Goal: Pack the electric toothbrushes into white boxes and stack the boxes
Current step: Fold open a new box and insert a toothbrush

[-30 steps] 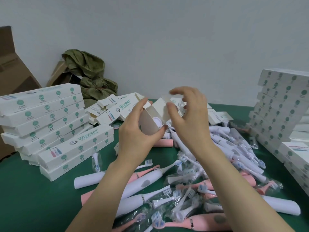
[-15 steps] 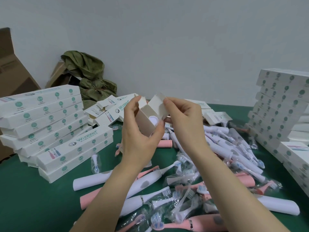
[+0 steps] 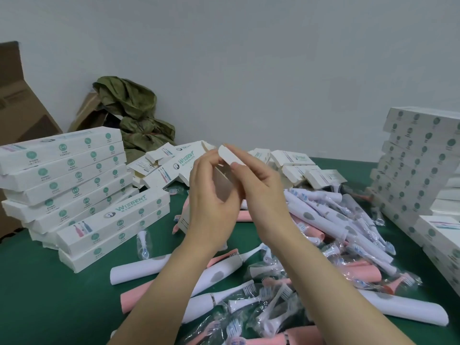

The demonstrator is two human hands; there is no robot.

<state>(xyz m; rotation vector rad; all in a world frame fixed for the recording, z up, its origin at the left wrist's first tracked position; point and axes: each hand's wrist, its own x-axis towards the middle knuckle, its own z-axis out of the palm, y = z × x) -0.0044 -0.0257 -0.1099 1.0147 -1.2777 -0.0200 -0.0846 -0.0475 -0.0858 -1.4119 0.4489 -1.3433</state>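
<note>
A white toothbrush box (image 3: 221, 188) stands on end above the green table, gripped from the left by my left hand (image 3: 211, 195). My right hand (image 3: 261, 185) pinches the box's top end flap (image 3: 230, 156) and folds it over the opening. Most of the box body is hidden between the two hands. Loose white and pink electric toothbrushes (image 3: 219, 272) and bagged brush heads (image 3: 271, 297) lie in a heap under and to the right of my forearms.
Packed white boxes are stacked at the left (image 3: 67, 175) and in a taller pile at the right (image 3: 418, 168). Unfolded empty boxes (image 3: 296, 165) lie behind my hands. A cardboard carton (image 3: 17, 100) and a green cloth bundle (image 3: 132, 110) stand by the wall.
The open end flap, upright before with the toothbrush end showing inside, is now folded down over the opening by my right hand. Both hands and the box have risen slightly.
</note>
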